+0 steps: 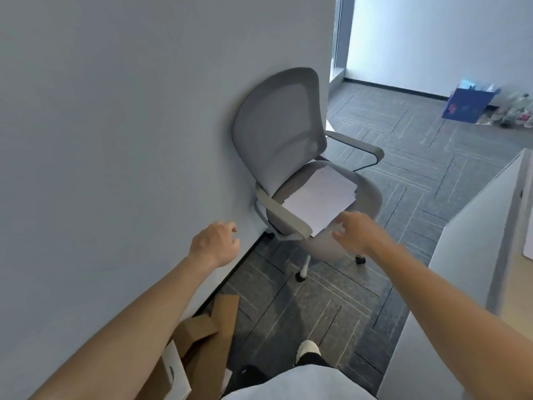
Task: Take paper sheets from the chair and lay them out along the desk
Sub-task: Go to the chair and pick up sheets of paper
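Note:
A grey mesh office chair (278, 125) stands against the wall. A stack of white paper sheets (320, 197) lies on its seat, one corner jutting past the front edge. My right hand (356, 230) reaches toward that near corner with fingers spread and relaxed, just short of the paper, holding nothing. My left hand (215, 243) hovers to the left of the chair's near armrest (284, 216), fingers loosely curled and empty. The white desk (473, 255) shows at the right edge.
A plain grey wall (115, 140) fills the left. Brown cardboard pieces (207, 336) lean at its base near my feet. A blue bag (467, 106) and clutter sit on the dark carpet at the far right.

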Motion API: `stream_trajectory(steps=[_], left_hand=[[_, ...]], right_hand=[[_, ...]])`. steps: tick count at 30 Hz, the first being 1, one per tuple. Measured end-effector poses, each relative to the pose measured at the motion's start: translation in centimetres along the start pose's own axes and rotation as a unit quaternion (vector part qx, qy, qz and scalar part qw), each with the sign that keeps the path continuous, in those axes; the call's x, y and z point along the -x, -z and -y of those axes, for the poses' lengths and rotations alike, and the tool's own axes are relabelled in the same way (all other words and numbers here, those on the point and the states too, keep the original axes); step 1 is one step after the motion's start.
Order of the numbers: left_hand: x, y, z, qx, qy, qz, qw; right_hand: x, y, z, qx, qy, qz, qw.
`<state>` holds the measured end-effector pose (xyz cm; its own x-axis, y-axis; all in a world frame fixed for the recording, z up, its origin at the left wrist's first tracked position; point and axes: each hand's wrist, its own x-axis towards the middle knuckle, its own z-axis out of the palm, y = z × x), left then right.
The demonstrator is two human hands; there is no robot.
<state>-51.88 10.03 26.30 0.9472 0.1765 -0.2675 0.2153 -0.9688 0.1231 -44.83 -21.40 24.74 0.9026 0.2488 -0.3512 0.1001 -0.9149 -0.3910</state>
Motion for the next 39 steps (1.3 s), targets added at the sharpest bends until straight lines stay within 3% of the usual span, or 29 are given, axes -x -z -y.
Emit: stream_trajectory(steps=[6,13,15,19,22,26,30,35,39], left_hand=[[-12.5,0.6,-3.1,0.022,-0.040,0.036,0.998],[-30.3,-2.5,-8.8,0.035,-0.147,0.116,0.982],[-35.3,-4.2,-10.8,0.017,-0.168,0.169,0.971],[-43.6,-8.0,-14.2,-0.016,-0.189,0.262,0.946],[-48.9,-11.7,-15.7,0.014,-0.147,0.312,0.939],[-54.2,-17.6,-16.8,0.093,-0.055,0.345,0.932],[-57.9,-23.9,-17.0,0.079,-0.044,0.369,0.925],[-59.1,-31.1,-15.7,0.018,0.015,0.376,0.926],[-57.5,-33.3,-15.2,-0.023,0.007,0.366,0.930]], right_hand=[[-9.9,1.9,-2.2,-0.059,-0.049,-0.005,0.997],[-19.7,1.4,-7.0,-0.154,-0.168,-0.023,0.974],[-22.4,0.4,-8.4,-0.207,-0.230,-0.028,0.950],[-27.8,-2.6,-10.9,-0.344,-0.373,-0.044,0.861],[-32.1,-5.9,-12.8,-0.398,-0.425,-0.022,0.813],[-38.0,-10.4,-16.3,-0.399,-0.447,0.039,0.800],[-43.4,-15.5,-19.7,-0.431,-0.485,0.023,0.761],[-47.4,-20.9,-20.7,-0.558,-0.539,-0.053,0.629],[-49.1,-23.2,-20.1,-0.522,-0.553,-0.060,0.647]])
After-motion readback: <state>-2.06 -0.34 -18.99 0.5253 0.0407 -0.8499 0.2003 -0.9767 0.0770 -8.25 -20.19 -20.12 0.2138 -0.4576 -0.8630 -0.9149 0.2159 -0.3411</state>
